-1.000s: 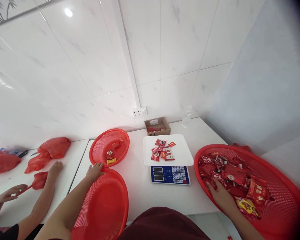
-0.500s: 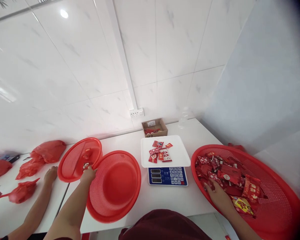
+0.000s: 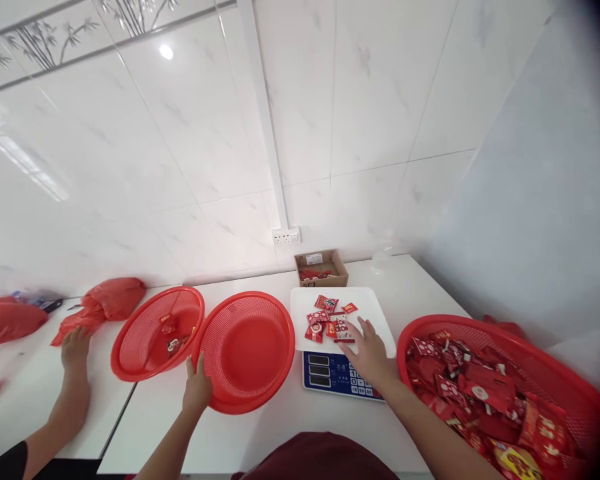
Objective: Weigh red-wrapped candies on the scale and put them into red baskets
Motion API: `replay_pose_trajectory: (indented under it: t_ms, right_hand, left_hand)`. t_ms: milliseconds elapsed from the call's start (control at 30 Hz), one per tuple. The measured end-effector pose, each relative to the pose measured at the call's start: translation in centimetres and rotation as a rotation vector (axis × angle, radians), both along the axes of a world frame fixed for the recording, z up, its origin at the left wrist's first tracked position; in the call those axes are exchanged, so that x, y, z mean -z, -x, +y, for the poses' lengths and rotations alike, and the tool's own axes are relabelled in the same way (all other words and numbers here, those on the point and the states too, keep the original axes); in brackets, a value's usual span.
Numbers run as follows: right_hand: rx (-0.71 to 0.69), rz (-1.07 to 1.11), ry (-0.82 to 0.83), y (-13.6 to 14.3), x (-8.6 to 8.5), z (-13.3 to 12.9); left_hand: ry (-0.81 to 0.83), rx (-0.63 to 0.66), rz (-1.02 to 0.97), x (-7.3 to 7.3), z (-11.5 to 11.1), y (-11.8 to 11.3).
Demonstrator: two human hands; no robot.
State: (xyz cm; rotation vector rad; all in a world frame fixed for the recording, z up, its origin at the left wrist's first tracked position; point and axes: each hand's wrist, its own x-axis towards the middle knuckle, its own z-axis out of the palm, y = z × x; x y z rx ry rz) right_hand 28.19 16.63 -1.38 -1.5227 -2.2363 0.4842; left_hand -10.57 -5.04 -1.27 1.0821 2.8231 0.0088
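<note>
Head view — white table [image 3: 353, 427], marbled wall [image 3: 300, 133]

The left arm [image 3: 173, 443] is extended forward, its hand [image 3: 196, 377] raised at the end with two digits slightly parted; its grip cannot be made out. The right arm [image 3: 430, 427] is angled forward and inward, its hand [image 3: 369, 350] held open, fingers spread.

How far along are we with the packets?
Done: several packets lie on the white tray. In hand: the right hand is at them; the left hand grips the middle basket. Probably left: most of the work, as the large basket holds many packets.
</note>
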Motion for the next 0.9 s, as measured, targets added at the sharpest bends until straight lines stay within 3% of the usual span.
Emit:
replay_pose_trajectory:
  t_ms: [133, 267, 467, 633, 767, 900]
  right_hand:
    - [-0.134, -0.156, 0.129, 5.1, -0.8, 1.4]
    - [-0.232, -0.25, 0.166, 7.4, -0.8, 2.6]
    - [-0.302, -0.252, -0.011, 6.5, 0.6, 3.2]
    - [-0.284, -0.179, -0.089, 5.6, 0.8, 3.0]
    - [-0.269, -0.169, -0.071, 5.7, 0.7, 3.2]
    - [-0.259, -0.11, -0.068, 5.4, 1.3, 3.8]
  left_hand:
    - [0.004, -0.147, 0.015, -0.1, -1.6, -3.1]
    - [0.002, -0.049, 0.096, 0.2, -2.4, -5.4]
    - [-0.115, 0.176, -0.02, 0.6, -1.8, -9.1]
    - [-0.058, 0.402, -0.344, -1.1, 0.9, -13.5]
    - [0.02, 0.422, -0.546, -2.2, 3.2, -15.8]
    - [0.112, 0.39, -0.636, -2.1, 3.7, -16.2]
